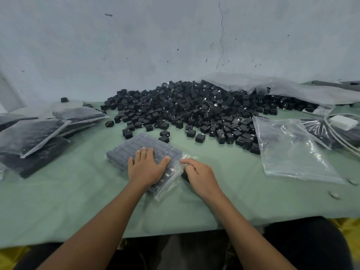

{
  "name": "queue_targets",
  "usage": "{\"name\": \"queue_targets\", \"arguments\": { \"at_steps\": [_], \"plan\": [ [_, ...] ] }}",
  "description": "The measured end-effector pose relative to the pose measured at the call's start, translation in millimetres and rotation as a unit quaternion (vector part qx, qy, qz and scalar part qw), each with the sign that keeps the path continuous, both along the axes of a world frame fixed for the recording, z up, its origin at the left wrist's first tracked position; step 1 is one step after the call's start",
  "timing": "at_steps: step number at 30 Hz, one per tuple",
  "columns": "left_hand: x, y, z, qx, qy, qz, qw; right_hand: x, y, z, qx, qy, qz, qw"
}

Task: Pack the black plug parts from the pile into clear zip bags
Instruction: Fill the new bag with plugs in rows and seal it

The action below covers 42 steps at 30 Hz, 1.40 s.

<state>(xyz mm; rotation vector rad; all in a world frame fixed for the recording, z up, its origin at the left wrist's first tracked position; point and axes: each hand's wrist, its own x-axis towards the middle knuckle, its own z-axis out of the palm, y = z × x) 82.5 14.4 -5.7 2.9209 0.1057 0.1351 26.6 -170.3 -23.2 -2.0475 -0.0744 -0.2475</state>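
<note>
Bag (136, 145) under flat left hand (146, 167), right hand (198, 176) pinching edge

Single head cam, wide-angle, looks fwd/down, close over table (58, 203).

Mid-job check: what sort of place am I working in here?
Probably a small packing workshop, not a home: a large pile of black plug parts on a green-covered table, filled zip bags stacked at the left, and a bare, cracked wall behind.
</note>
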Motion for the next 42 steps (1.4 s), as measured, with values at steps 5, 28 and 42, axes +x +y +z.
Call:
{"name": "queue_targets", "arguments": {
  "at_steps": [5,28,42],
  "plan": [
    [1,0,-1,0.003,0.0,0.001,1.0,4,-1,-2,0.014,-0.044,0.017,0.999],
    [3,1,-5,0.005,0.001,0.004,1.0,18,11,-6,-0.064,0.002,0.007,0.998],
    [4,4,0,0.026,0.027,-0.03,0.999,18,10,-8,-0.126,0.007,0.023,0.992]
  ]
}}
